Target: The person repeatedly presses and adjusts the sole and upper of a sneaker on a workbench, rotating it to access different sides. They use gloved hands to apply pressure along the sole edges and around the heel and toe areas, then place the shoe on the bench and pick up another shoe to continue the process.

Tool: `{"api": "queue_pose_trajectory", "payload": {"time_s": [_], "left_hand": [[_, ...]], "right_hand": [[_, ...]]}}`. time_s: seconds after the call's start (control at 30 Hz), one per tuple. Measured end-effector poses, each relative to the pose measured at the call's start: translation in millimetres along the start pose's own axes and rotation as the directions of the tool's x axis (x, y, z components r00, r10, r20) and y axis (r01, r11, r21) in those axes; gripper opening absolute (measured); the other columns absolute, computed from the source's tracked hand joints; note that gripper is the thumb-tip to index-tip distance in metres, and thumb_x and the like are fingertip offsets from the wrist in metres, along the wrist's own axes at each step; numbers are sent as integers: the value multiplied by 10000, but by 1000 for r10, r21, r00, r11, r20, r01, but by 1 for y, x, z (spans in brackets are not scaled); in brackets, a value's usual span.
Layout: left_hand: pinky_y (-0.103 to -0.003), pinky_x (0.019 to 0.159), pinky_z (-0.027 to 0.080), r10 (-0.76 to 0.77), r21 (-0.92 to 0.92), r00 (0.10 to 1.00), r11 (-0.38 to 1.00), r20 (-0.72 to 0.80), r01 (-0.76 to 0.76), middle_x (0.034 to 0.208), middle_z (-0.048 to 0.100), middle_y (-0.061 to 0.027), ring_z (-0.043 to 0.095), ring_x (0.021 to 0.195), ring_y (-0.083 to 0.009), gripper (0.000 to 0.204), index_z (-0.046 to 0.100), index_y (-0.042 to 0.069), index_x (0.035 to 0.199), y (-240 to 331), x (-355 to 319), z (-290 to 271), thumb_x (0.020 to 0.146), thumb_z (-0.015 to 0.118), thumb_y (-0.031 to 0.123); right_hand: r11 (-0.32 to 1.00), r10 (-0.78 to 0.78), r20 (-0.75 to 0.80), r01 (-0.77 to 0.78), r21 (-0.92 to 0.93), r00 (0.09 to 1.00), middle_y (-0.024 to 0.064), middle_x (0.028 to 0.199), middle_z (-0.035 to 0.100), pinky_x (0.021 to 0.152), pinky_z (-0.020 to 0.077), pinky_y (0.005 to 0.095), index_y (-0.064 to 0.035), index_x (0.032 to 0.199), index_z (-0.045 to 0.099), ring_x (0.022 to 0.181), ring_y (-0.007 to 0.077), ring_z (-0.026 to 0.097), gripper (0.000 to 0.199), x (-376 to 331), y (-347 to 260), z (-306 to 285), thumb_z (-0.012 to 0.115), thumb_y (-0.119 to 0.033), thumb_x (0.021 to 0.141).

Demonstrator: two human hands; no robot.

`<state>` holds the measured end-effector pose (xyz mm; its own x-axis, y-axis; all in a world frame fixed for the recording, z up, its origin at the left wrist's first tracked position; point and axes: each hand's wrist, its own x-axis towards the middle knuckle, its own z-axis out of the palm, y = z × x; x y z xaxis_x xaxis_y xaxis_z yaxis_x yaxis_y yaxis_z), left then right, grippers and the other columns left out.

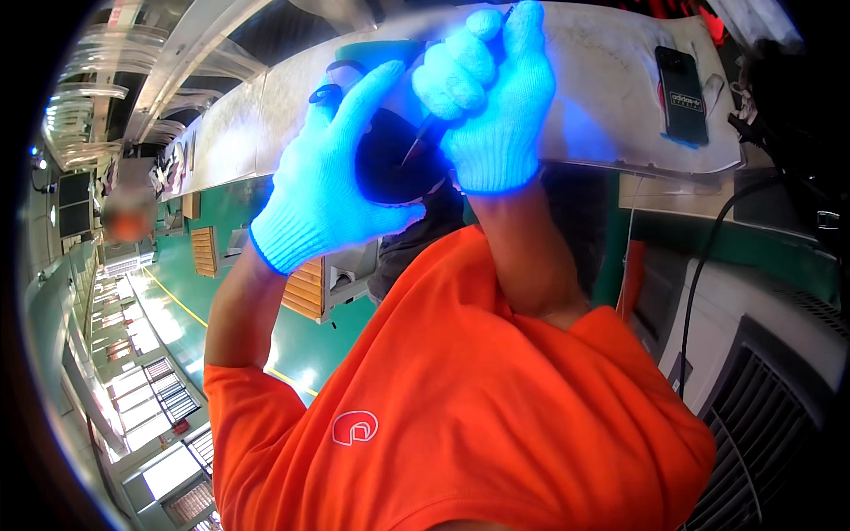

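Observation:
Both my hands wear light blue knit gloves and are raised in front of the camera. My left hand (329,173) cups a dark round object (388,168), which is partly hidden by the fingers. My right hand (492,99) is closed around a thin pointed tool (416,142). The tool's tip rests on or in the dark object. What the dark object is cannot be made out. The sleeves and front of my orange shirt (460,398) fill the lower part of the view.
A worn white worktable (611,80) runs behind the hands, with a black phone (682,93) and black-handled scissors (324,91) on it. A black cable (704,265) and a grey vented machine (770,389) are on the right. Green floor (190,296) and slatted wooden crates (305,290) lie to the left.

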<state>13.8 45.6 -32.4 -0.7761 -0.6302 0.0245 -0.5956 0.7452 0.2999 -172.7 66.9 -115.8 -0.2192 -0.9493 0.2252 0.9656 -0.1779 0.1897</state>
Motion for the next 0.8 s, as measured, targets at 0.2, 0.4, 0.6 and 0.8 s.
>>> {"api": "queue_pose_trajectory", "payload": {"time_s": [0.2, 0.4, 0.6, 0.8], "left_hand": [[-533, 1119, 554, 9, 80, 1000, 997, 10, -10, 1545, 511, -264, 600, 1377, -491, 1193, 419, 134, 1678, 23, -3, -3, 669, 1033, 304], [-512, 1029, 584, 18, 41, 999, 999, 52, -20, 1375, 627, -219, 678, 1216, -436, 1144, 490, 129, 1643, 21, 14, -8, 665, 1044, 341], [-474, 975, 574, 195, 51, 980, 980, -45, -192, 1355, 674, -206, 697, 1154, -368, 940, 680, 122, 1498, 19, 14, -5, 664, 1045, 355], [-471, 974, 593, 127, -10, 981, 991, -148, -130, 1257, 716, -184, 705, 1129, -358, 983, 702, 110, 1486, -7, -6, 5, 615, 1069, 379]], "right_hand": [[956, -59, -92, 29, -293, 994, 13, 590, 446, 442, 371, 327, -134, 811, 563, 460, 179, 444, 623, 0, 7, 27, 389, -575, 1216], [998, -19, 268, 3, 60, 963, 5, 586, 435, 393, 340, 334, -128, 978, 650, 433, 170, 404, 609, 1, -12, 11, 370, -622, 1198], [987, 45, -61, -54, -151, 997, 3, 580, 411, 409, 321, 343, -150, 825, 542, 448, 162, 408, 620, 5, -25, 11, 376, -611, 1205], [985, 160, 27, -157, -71, 987, 12, 617, 433, 414, 331, 345, -135, 902, 611, 443, 156, 387, 566, 14, -36, -45, 421, -578, 1200]]}}
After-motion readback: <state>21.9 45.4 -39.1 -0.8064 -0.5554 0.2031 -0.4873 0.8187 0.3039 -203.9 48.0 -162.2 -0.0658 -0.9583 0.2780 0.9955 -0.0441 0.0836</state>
